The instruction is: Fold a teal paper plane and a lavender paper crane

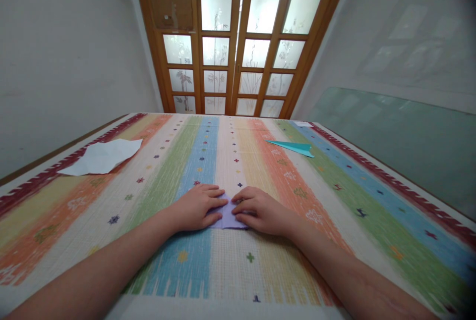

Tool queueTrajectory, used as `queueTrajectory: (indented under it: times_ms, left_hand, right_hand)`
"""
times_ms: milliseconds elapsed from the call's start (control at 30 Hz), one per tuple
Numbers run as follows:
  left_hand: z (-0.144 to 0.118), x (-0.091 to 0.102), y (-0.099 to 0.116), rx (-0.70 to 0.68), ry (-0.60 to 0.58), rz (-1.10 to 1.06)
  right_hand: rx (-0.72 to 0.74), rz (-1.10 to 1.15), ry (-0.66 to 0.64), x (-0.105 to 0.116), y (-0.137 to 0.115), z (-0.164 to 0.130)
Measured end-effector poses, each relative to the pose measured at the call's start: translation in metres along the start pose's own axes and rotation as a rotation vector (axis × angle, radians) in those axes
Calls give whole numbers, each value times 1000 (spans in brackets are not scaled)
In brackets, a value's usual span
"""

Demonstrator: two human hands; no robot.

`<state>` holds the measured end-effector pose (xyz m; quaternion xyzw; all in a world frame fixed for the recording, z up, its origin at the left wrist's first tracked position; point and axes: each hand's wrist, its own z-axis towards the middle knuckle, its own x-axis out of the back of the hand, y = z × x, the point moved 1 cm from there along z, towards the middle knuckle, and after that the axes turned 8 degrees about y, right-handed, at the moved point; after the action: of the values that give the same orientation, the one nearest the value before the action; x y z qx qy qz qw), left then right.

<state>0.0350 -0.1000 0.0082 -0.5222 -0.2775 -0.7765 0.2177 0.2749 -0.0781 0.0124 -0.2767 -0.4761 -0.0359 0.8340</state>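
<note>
A small piece of purple paper [229, 218] with a crease down its middle lies flat on the striped tablecloth, close in front of me. My left hand [201, 207] rests on its left part, fingers stretched toward the middle and thumb lower down. From the other side, my right hand [260, 211] presses on the right part with its fingers a little bent and apart. Both palms face down, and between the fingertips a strip of the paper shows. Much of its outline is hidden under the hands.
A sheet of white paper [102, 156] with uneven edges lies on the left of the tablecloth [178, 265]. At the right is a folded turquoise paper plane [292, 147]. Beyond the table's far edge stands a wooden glass-paned door [238, 37]; a pale green panel [394, 132] is on the right.
</note>
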Motion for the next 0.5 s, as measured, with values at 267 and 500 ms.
queueTrajectory:
  times_ms: [267, 500]
  left_hand:
    - [1, -3, 3, 40, 45, -47]
    - [3, -4, 7, 89, 41, -17]
  right_hand:
    - [32, -42, -52, 6, 3, 2]
    - [-27, -54, -91, 7, -1, 1]
